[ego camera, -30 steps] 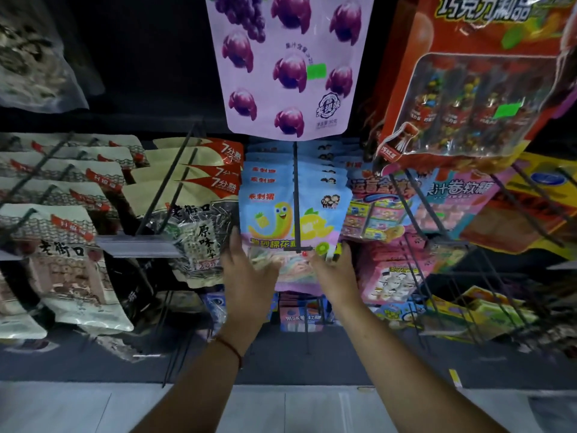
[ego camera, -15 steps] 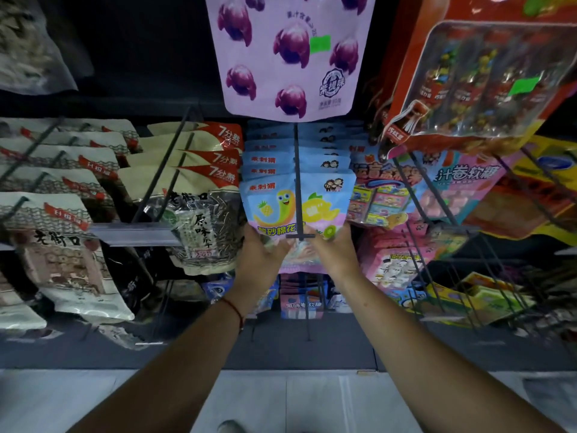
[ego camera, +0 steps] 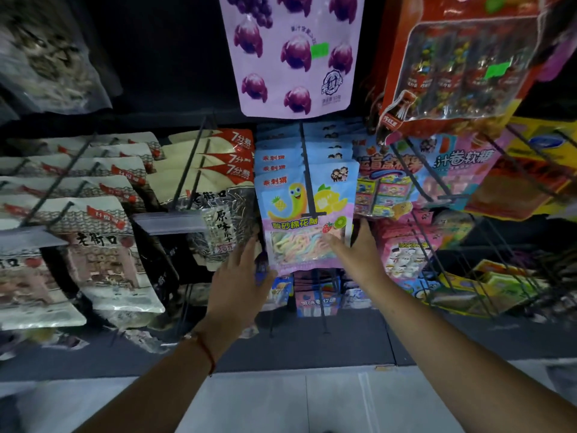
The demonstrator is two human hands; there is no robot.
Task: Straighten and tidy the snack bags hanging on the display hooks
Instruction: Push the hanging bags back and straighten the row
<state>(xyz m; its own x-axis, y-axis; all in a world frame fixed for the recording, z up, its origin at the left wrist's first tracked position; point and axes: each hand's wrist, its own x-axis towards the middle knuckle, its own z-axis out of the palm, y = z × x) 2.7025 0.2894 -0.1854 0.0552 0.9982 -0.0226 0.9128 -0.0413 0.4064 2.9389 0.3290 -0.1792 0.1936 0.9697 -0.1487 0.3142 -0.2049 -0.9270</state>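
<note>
A rack of hooks fills the view, hung with rows of bags: pale seed bags [ego camera: 103,245] at left, a purple grape bag [ego camera: 293,54] up top, a red candy pack [ego camera: 462,64] at upper right and pink bags [ego camera: 406,254] at right. In the centre, a stack of blue bags [ego camera: 307,214] hangs on a dark hook [ego camera: 307,176] that runs from far to near; the front bag hangs with its long axis vertical and looks roughly square to the row.

Both hands flank the lower half of that front bag. The left hand [ego camera: 240,276] is open, fingers straight, lying along the bag's left edge (contact there is hard to make out). The right hand [ego camera: 359,251] is open too, its fingers [ego camera: 331,242] resting on the clear window at the bag's lower right. The bag lies just beyond and between the hands, neither one plainly nearer. My guess is the stack is being squared, so the next nudge depends on whether the bottom edge leans left or right.
</note>
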